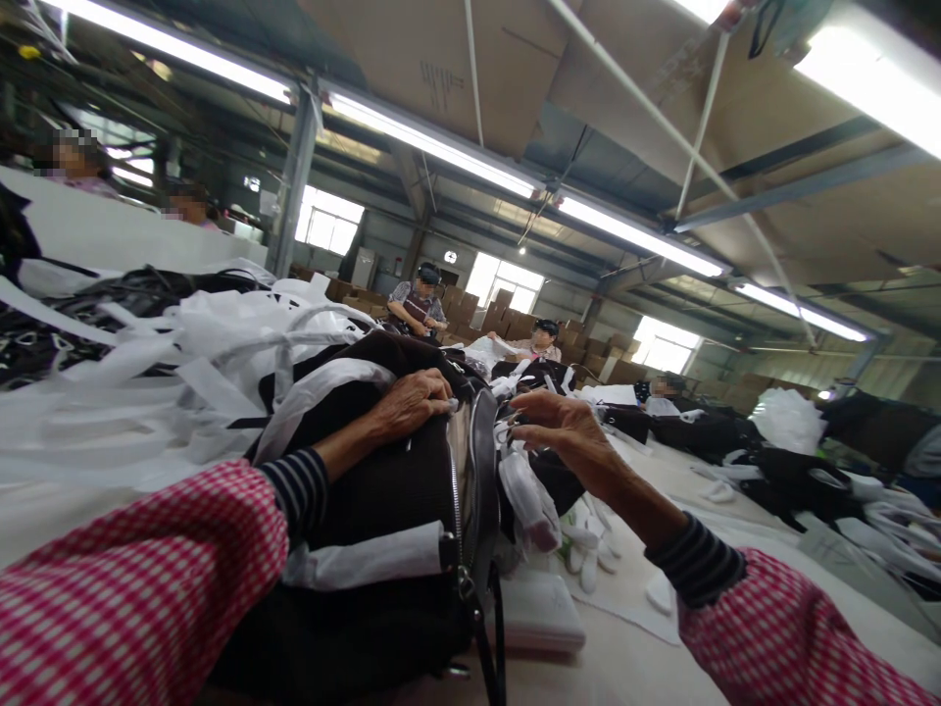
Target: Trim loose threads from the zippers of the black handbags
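Black fabric bag with a silver zipper point(374, 471) lies on the pale surface point(624, 652), centre, zip side toward the right, mouth parted and light lining visible. Left hand point(412, 404) is on top of it, fingers bent at the edge of the mouth; can't make out whether it pinches the fabric. Right hand point(563, 431) is on the far side of the mouth, fingers curved, thumb and fingertips parted, near some small metal fittings; contact unclear.

White-wrapped roll-shaped piece point(368, 557) runs across the bag's side, ending near the zipper. White-wrapped curved handle point(323, 392) arches just beside the left forearm. White-wrapped bundle point(529, 500) hangs below the right hand. White flat rectangular block point(540, 613) on the surface, right beside the bag.

Left: loose heap of white wrapping strips point(198, 373), dark strap pile point(51, 348) beyond. Right: more black bags with white wrapping point(779, 480). Person in a dark apron point(416, 306) stands in the background, cardboard boxes point(460, 312) behind.
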### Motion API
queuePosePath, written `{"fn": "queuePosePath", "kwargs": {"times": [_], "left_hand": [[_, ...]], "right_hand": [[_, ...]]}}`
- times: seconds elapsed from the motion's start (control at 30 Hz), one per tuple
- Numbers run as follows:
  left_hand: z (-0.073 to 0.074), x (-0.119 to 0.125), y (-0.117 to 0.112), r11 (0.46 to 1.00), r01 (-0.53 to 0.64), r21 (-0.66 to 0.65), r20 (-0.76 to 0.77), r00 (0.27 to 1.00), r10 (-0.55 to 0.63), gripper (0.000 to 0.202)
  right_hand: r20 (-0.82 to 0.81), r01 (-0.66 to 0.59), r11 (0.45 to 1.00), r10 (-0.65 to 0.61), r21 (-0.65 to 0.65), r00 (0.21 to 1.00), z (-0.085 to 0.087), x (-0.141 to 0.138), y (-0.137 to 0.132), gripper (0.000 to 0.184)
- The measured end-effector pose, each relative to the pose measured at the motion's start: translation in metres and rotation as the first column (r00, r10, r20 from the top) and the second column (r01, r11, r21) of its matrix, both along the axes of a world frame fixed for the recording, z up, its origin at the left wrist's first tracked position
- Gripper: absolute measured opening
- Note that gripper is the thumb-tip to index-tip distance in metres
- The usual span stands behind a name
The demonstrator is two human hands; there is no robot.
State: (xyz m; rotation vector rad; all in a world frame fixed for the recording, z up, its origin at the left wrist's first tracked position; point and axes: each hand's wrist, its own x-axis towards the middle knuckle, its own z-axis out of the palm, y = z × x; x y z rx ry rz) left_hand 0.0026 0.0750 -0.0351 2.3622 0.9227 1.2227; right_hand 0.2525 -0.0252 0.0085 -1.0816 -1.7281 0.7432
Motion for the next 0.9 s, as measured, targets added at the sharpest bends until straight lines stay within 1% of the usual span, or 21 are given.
{"fn": "queuePosePath", "kwargs": {"times": [0.1,0.2,0.3,0.4,0.53,0.67,0.8,0.9], "left_hand": [[0.001,0.000,-0.001,1.000,-0.001,-0.001,-0.001,1.000,0.001,0.020],[0.002,0.000,-0.002,1.000,0.002,-0.004,-0.004,1.000,-0.002,0.019],[0.002,-0.001,-0.003,1.000,0.003,-0.008,-0.006,1.000,-0.003,0.019],[0.002,-0.001,-0.003,1.000,0.006,-0.009,-0.004,1.000,-0.006,0.020],[0.001,-0.002,-0.002,1.000,0.008,-0.009,-0.004,1.000,-0.008,0.020],[0.001,-0.002,-0.002,1.000,0.009,-0.002,-0.009,1.000,-0.009,0.018],[0.000,-0.002,-0.001,1.000,0.007,0.016,-0.018,1.000,-0.006,0.016],[-0.001,-0.002,0.000,1.000,0.001,0.025,-0.014,1.000,0.000,0.014]], "right_hand": [[0.003,0.002,1.000,-0.002,-0.027,1.000,0.005,0.009,-0.002,0.039],[0.020,0.019,1.000,-0.019,-0.021,1.000,0.008,0.016,-0.001,0.039],[0.052,0.035,0.999,-0.035,0.001,0.998,0.009,0.020,0.003,0.037],[0.070,0.031,0.998,-0.034,0.047,0.997,0.007,0.017,0.007,0.034],[0.061,0.060,0.989,-0.069,0.133,0.996,0.002,0.000,0.017,0.030],[0.016,0.091,0.976,-0.096,0.197,0.995,-0.007,-0.027,0.040,0.031],[-0.026,0.139,0.967,-0.137,0.213,0.990,-0.017,-0.052,0.067,0.028],[-0.052,0.161,0.964,-0.154,0.213,0.987,-0.025,-0.058,0.080,0.028]]}}
